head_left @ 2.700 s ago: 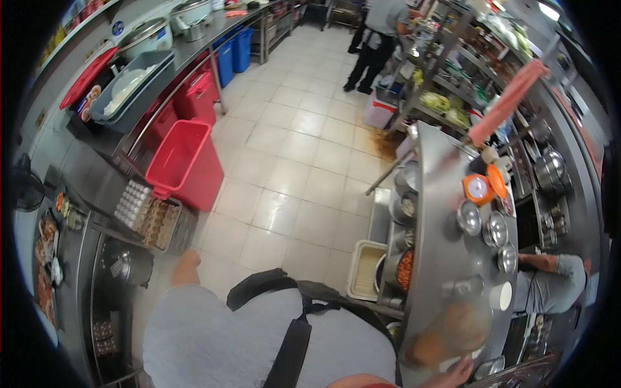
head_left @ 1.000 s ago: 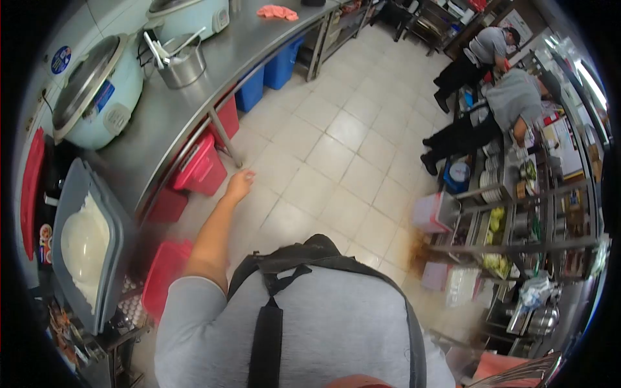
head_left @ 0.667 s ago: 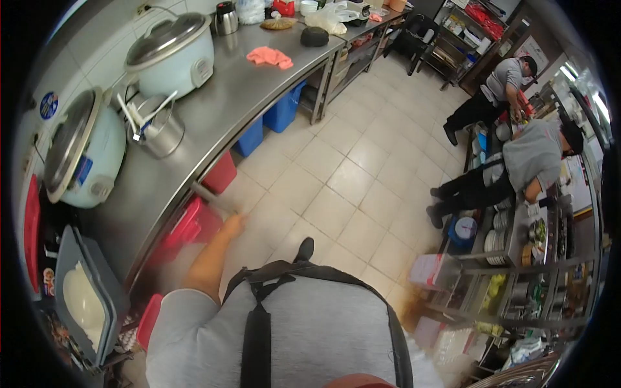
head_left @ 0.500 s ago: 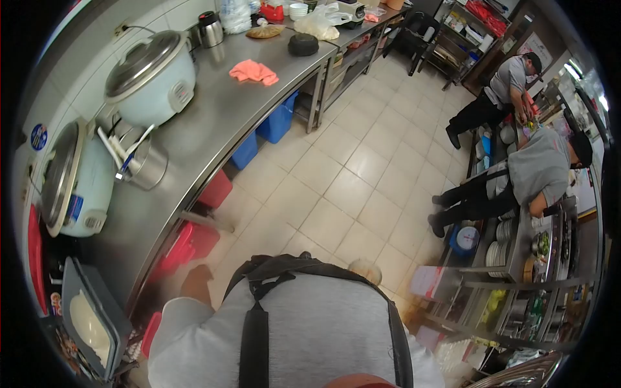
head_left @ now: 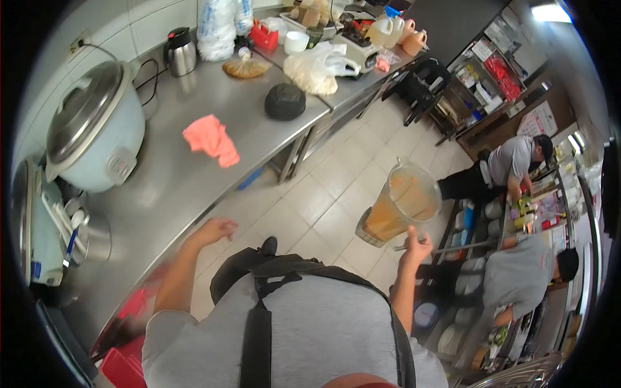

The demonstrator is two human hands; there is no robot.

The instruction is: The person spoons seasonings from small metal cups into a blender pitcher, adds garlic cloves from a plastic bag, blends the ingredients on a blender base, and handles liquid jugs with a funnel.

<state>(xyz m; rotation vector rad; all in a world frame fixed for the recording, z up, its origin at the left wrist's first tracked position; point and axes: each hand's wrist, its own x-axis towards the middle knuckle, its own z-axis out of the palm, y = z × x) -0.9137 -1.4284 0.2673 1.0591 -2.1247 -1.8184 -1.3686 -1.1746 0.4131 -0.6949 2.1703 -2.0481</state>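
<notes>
My right hand (head_left: pixel 414 247) is closed around the handle of a clear blender jar (head_left: pixel 402 199). Orange-brown liquid shows inside, and the jar tilts a little above the floor on my right side. My left hand (head_left: pixel 218 231) is held out beside the counter edge, empty, with its fingers loosely apart. Nearest to it on the steel counter (head_left: pixel 155 174) lies a crumpled pink cloth (head_left: pixel 212 141).
A large rice cooker (head_left: pixel 97 129) and a steel pot of utensils (head_left: pixel 94 238) stand on the left counter. Farther along are a thermos (head_left: pixel 181 52), a black round object (head_left: pixel 284 101) and a plastic bag (head_left: pixel 317 68). Two co-workers (head_left: pixel 521 275) (head_left: pixel 508 161) bend over the right-hand counter.
The view has moved forward along the counter. Both my hands have come into clear view, the right one with the blender jar raised beside me.
</notes>
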